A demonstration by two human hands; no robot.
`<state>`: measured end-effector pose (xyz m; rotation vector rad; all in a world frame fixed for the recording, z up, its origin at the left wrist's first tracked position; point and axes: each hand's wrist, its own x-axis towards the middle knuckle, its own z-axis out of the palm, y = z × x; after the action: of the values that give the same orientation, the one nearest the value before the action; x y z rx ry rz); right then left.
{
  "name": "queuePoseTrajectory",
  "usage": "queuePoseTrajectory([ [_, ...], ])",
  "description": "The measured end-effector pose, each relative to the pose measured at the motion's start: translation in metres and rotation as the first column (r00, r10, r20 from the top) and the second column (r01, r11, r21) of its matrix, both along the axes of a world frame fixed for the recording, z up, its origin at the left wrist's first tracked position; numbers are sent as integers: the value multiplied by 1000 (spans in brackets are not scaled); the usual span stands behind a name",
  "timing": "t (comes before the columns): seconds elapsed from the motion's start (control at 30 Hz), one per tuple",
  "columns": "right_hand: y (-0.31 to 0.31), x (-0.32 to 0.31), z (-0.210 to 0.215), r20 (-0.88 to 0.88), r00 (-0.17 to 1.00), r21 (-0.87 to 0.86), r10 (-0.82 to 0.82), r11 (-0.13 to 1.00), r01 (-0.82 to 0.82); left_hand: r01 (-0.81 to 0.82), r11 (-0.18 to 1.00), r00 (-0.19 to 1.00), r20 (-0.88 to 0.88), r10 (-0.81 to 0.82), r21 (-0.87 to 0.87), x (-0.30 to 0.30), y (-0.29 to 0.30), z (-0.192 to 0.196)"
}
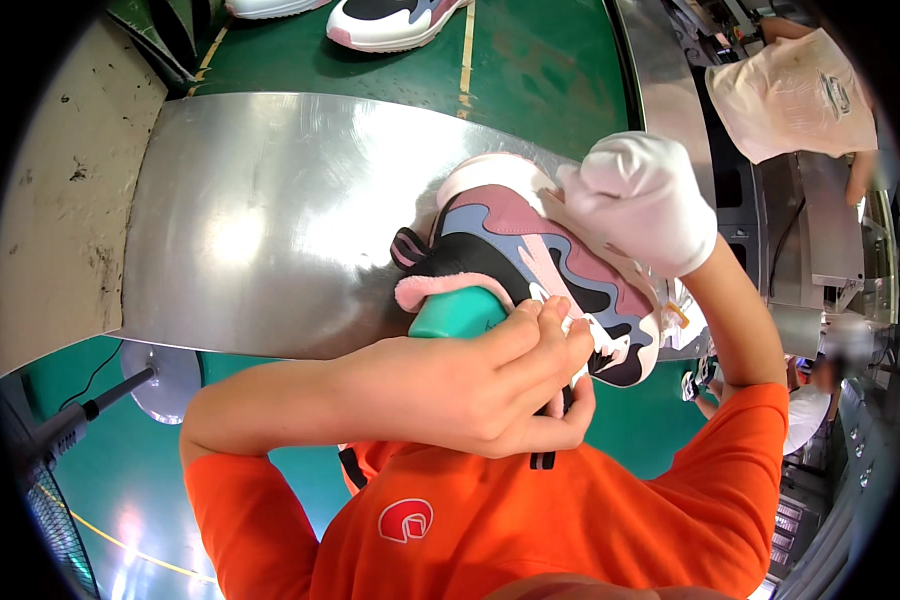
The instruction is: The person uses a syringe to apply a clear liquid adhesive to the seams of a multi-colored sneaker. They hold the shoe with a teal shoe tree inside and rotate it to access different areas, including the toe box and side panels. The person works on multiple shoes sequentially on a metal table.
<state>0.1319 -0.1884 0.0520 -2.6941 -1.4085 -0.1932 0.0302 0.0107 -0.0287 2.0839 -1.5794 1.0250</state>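
A sneaker (505,215) in pink, blue-grey and black with a white sole lies on its side on a metal bench. Its heel points to the far left and its toe to the near right. A teal shoe last (457,315) fills its opening. My bare left hand (505,385) is closed on the sneaker around the tongue and laces. My right hand (642,200), in a white glove, is bunched into a fist against the sole's edge on the far side. Whatever its fingers may hold is hidden.
The shiny metal bench (260,220) stretches left to a worn cream panel (75,200). Beyond it, more sneakers (390,25) stand on a green surface (540,70). A fan (55,500) stands at the lower left. A person in a pale shirt (795,95) is at the upper right.
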Motion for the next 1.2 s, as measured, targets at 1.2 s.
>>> queuePoseTrajectory([
  [1.2,-28,7,-10,66,969,-283,236,936,-208,-112,994,988,-105,113,17,-11,-6,8],
])
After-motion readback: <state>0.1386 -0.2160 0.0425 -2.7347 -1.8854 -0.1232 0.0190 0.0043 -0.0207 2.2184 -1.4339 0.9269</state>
